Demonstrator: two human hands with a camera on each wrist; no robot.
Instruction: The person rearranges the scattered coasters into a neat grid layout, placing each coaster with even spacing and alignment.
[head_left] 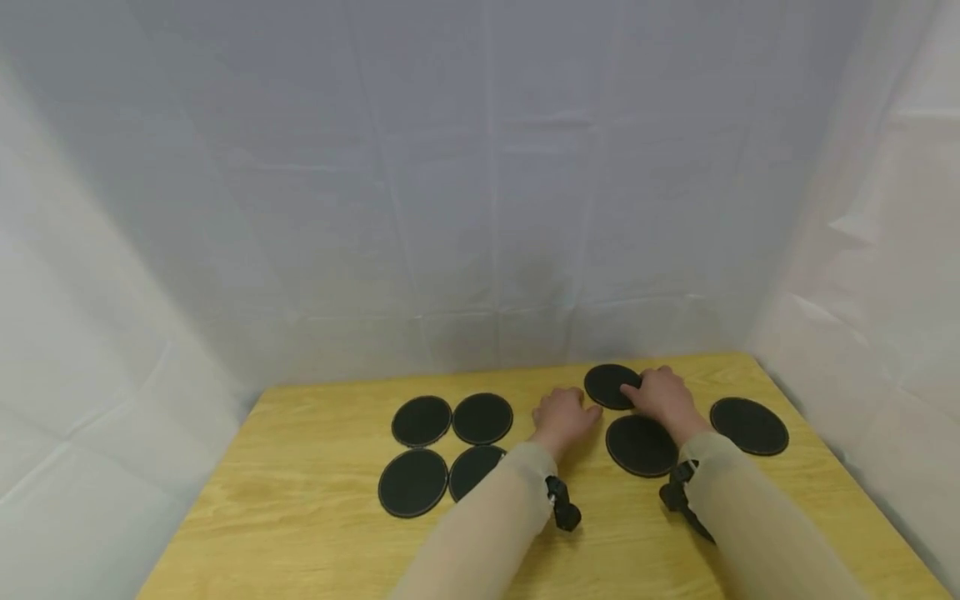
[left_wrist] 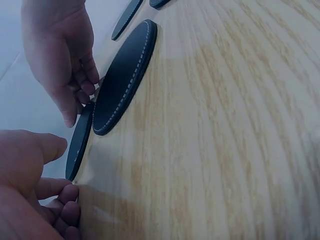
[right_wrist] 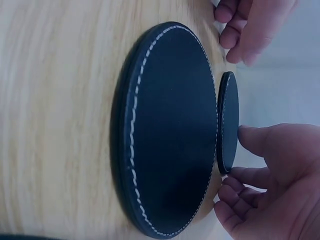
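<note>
Seven round black coasters lie flat on a yellow wooden worktop (head_left: pixel 300 533). The right hand (head_left: pixel 663 398) rests on the far coaster (head_left: pixel 609 385), near the far edge of the worktop, with its fingers bent a little over the right side of it; the fingertips (right_wrist: pixel 235 175) touch its rim. The left hand (head_left: pixel 562 417) lies just left of that coaster, with loose, bent fingers, and holds nothing. A near coaster (head_left: pixel 640 446) with pale stitching round its edge lies just in front of the far one, between the two wrists. One more coaster (head_left: pixel 748 426) lies alone to the right. Four coasters (head_left: pixel 446 454) sit close together in a square on the left side. No writing can be read on any of them. White cloth hangs behind and beside the worktop.
</note>
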